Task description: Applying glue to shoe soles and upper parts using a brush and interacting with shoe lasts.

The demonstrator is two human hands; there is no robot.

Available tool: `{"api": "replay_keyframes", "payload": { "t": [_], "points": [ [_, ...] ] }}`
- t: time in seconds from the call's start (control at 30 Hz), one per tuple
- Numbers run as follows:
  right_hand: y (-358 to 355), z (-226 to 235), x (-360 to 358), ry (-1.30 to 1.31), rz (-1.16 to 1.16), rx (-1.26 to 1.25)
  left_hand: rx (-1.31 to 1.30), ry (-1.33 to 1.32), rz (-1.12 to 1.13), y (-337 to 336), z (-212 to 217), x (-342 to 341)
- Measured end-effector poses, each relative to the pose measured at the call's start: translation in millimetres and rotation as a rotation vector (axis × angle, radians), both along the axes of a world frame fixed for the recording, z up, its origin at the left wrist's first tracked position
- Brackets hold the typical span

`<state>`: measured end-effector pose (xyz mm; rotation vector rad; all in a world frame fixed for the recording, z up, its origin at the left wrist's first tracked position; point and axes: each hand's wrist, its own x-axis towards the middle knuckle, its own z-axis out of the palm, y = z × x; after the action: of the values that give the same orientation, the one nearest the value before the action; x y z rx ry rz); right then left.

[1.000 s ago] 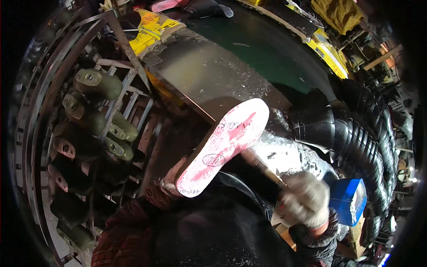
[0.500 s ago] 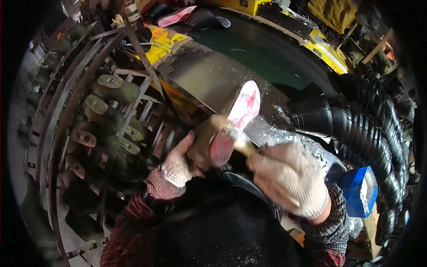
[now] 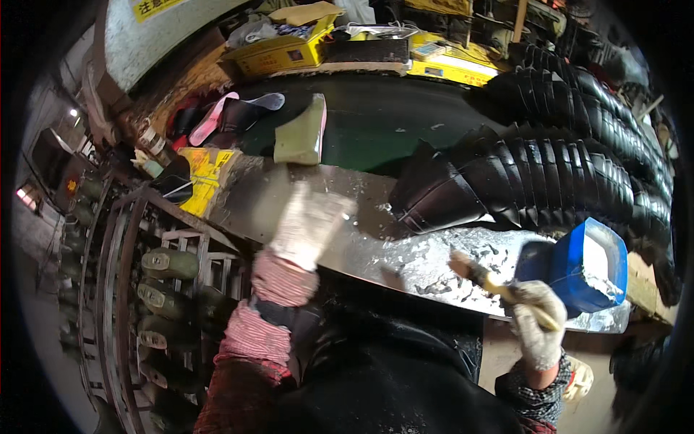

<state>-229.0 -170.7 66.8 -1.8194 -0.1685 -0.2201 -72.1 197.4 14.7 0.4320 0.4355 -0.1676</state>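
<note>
An olive-green shoe last [image 3: 298, 134] stands on the dark green belt, the pink-white edge of its sole side at its right. My left hand [image 3: 311, 220], in a pale knit glove, is just below the last and apart from it. Motion blurs its fingers, but they look loosely spread and nothing shows in them. In my gloved right hand [image 3: 538, 322] is a brush [image 3: 499, 286], its bristles toward the left above the white-smeared metal ledge [image 3: 405, 257]. Right beside that hand, a blue container [image 3: 571, 275] holds white paste [image 3: 598, 260].
Stacked black shoe uppers [image 3: 506, 173] fill the right side. At left stands a metal rack [image 3: 119, 289] with several green lasts [image 3: 170, 264]. Pink and black insoles [image 3: 213, 119] lie at the belt's far left. A yellow box [image 3: 282, 58] sits behind the belt.
The last has gone from my left hand onto the belt, and that hand is now apart from it. My right hand has moved the brush off the sole, rightward to beside the blue container. The view has shifted.
</note>
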Motion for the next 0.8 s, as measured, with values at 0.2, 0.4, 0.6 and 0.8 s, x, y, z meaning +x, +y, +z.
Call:
{"api": "replay_keyframes", "payload": {
  "t": [0.2, 0.4, 0.6, 0.8],
  "points": [
    [-53, 12, -13, -0.317, -0.286, -0.118, 0.544, -0.322, -0.2, -108, 7, -18],
    [-175, 64, -20, -0.499, -0.69, -1.088, -0.113, -0.222, -0.026, -62, 43, -77],
    [-182, 40, 6, -0.257, -0.586, -0.549, 0.431, -0.273, -0.02, 53, -13, -148],
    [-188, 16, -55, -0.309, -0.757, -0.539, 0.507, -0.16, -0.074, 84, -61, -200]
  ]
}}
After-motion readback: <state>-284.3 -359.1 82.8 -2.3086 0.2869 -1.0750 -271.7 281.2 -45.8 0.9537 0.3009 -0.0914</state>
